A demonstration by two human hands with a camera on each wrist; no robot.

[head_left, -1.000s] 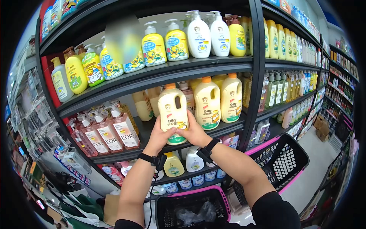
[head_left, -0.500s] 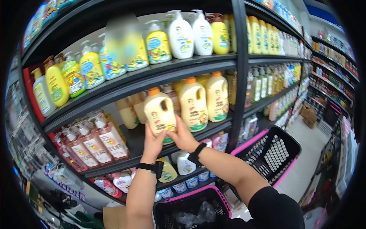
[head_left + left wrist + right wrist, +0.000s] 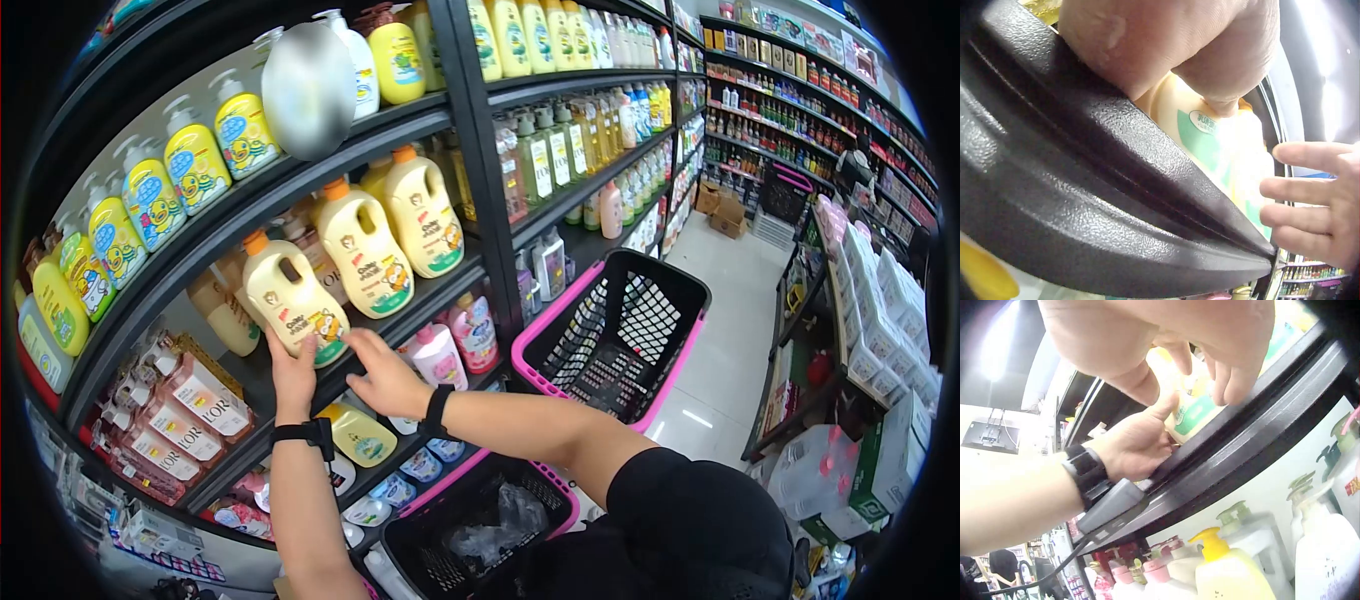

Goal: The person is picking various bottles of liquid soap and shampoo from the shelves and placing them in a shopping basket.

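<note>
A cream jug-shaped bottle (image 3: 290, 295) with an orange cap and a green base stands at the front edge of the dark middle shelf (image 3: 400, 300). My left hand (image 3: 292, 372) holds its lower left side, and in the right wrist view the left hand (image 3: 1135, 444) has its thumb pressed on the bottle's (image 3: 1194, 415) green base. My right hand (image 3: 383, 378) hovers just right of the base, fingers out and off the bottle. In the left wrist view, the right hand (image 3: 1310, 206) shows straight fingers beside the bottle (image 3: 1210, 137).
Two matching cream bottles (image 3: 365, 250) stand to the right on the same shelf. Pink pump bottles (image 3: 200, 395) sit lower left, yellow duck bottles (image 3: 190, 165) above. A pink-rimmed black basket (image 3: 615, 335) sits at the right, another (image 3: 480, 520) below my arms. The aisle floor (image 3: 730, 340) runs right.
Both hands held the bottle before. The right hand has since come off it, while the left still holds its base on the shelf. My head has turned toward the aisle.
</note>
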